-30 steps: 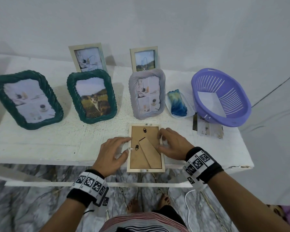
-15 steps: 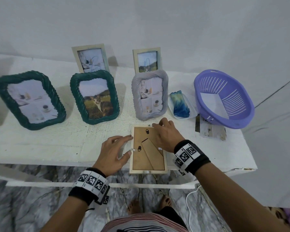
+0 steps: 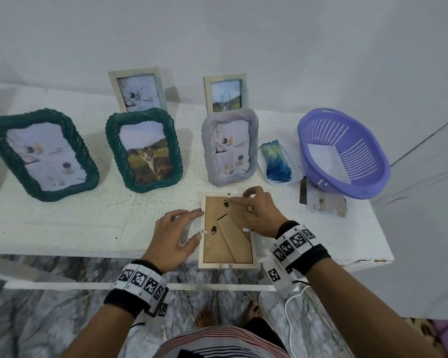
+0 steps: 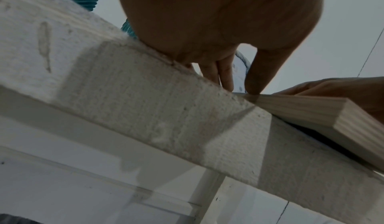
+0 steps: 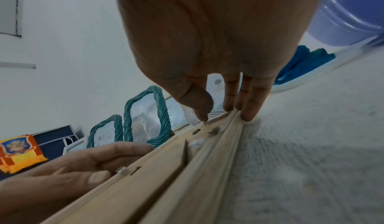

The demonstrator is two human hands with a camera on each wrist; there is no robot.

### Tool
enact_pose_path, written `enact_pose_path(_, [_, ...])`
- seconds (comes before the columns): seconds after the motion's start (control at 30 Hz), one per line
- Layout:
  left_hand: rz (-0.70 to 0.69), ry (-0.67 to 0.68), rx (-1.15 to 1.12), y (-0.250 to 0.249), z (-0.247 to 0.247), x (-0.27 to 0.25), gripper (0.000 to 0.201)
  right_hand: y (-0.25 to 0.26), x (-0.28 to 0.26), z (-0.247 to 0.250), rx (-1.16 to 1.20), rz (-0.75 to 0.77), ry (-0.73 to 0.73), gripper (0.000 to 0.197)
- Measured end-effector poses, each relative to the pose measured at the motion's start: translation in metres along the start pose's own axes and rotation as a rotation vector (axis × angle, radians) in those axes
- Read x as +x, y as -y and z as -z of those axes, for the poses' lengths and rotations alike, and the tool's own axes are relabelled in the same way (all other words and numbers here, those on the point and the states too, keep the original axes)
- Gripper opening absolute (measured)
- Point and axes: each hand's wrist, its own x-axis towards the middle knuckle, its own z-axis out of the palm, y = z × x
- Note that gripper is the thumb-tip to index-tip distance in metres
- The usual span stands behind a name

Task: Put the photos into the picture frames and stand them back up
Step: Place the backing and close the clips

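A light wooden frame lies face down at the table's front edge, its brown backing and folded stand facing up and its near end past the edge. My left hand lies flat beside it, straight fingers touching its left rail. My right hand is at the frame's far end: the thumb tip presses by the small top tab, and straight fingers rest against the outer corner. Loose photos lie partly under the purple basket.
Five filled frames stand behind: two green rope ones, a grey one, two pale wooden ones. A purple basket and a white dish with a blue cloth sit on the right.
My right hand has moved from the frame's right rail up to its far end by the top tab. The left hand has stayed against the left rail.
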Motion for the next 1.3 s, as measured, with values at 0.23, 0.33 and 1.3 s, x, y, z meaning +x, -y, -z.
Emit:
enact_pose_path(0.23, [0.000, -0.014, -0.010, -0.003, 0.001, 0.001, 0.059, 0.010, -0.025, -0.002, 0.090, -0.007, -0.051, 0.065])
enact_pose_path(0.33, [-0.001, -0.025, -0.005, -0.004, 0.000, 0.001, 0.058, 0.014, -0.050, -0.012, 0.130, 0.005, -0.017, 0.082])
enact_pose_path(1.3, [0.205, 0.063, -0.098, -0.011, 0.002, -0.001, 0.059, 0.030, -0.077, -0.057, -0.008, -0.057, -0.209, 0.067])
